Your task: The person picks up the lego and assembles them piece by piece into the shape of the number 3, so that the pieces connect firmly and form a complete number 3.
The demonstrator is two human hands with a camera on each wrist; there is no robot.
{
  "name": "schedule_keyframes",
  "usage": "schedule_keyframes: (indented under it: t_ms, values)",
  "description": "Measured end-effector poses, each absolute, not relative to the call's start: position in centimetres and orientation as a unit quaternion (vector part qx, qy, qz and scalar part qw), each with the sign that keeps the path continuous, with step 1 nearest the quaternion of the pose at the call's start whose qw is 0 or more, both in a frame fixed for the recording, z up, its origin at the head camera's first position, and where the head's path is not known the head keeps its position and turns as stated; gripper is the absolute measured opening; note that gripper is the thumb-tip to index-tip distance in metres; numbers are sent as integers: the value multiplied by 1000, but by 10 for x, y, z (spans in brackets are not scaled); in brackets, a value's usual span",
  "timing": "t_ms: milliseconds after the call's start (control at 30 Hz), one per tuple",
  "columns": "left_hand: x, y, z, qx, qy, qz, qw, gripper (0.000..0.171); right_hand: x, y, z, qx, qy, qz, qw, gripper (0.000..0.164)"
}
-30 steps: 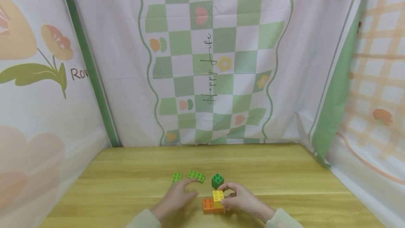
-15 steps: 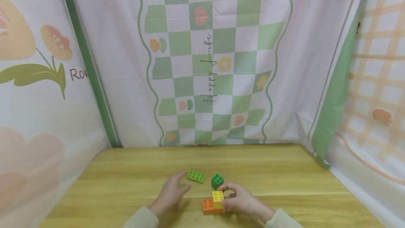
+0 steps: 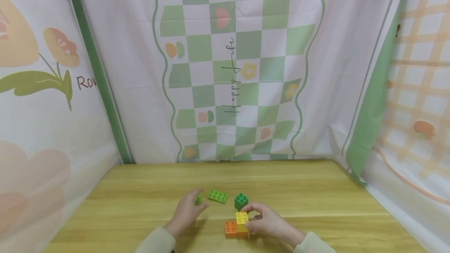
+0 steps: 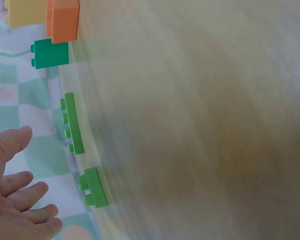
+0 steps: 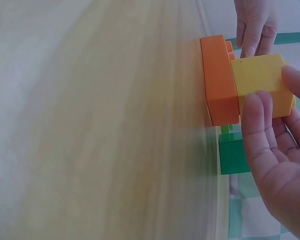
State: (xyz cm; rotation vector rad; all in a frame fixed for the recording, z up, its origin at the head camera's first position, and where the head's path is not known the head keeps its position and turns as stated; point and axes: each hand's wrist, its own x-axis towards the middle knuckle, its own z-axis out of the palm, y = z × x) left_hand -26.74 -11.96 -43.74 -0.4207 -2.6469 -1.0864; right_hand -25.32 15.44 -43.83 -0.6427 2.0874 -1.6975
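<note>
Your right hand (image 3: 266, 221) has its thumb and fingers clamped on the yellow brick (image 3: 241, 222) in the head view, and that brick stands over the right half of the orange brick (image 3: 230, 229) on the worktop (image 3: 316, 194). That looks like the only join made so far; the dark-green brick (image 3: 241, 201) and the long light-green plate (image 3: 217, 196) lie loose beyond it, and your left hand (image 3: 186, 209), fingers apart, partly hides the short light-green plate (image 3: 198, 198). From the left wrist, you can see that hand's thumb and fingers spread with nothing between them, near both plates and touching neither as far as it shows; the yellow and orange bricks are cut off at the top edge. From the right wrist, your fingers cover part of the yellow brick and of the dark-green one, only a sliver of light green shows behind the orange, and you cannot tell whether the yellow brick is pressed fully home.
</note>
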Motion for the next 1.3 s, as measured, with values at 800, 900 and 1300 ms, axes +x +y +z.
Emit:
schedule_keyframes:
  t_ms: [800,900,1300]
  values:
    - [-280,-132,-452,-46,-917,-380,109,63,-255,154,-438,-227,743,-600,192,41]
    - [-279,-132,-452,-41,-919,-378,106,63,-255,155,-438,-227,741,-601,195,41]
    - [-277,-129,-452,-35,-929,-350,116,60,-255,155,-437,-230,744,-598,193,39]
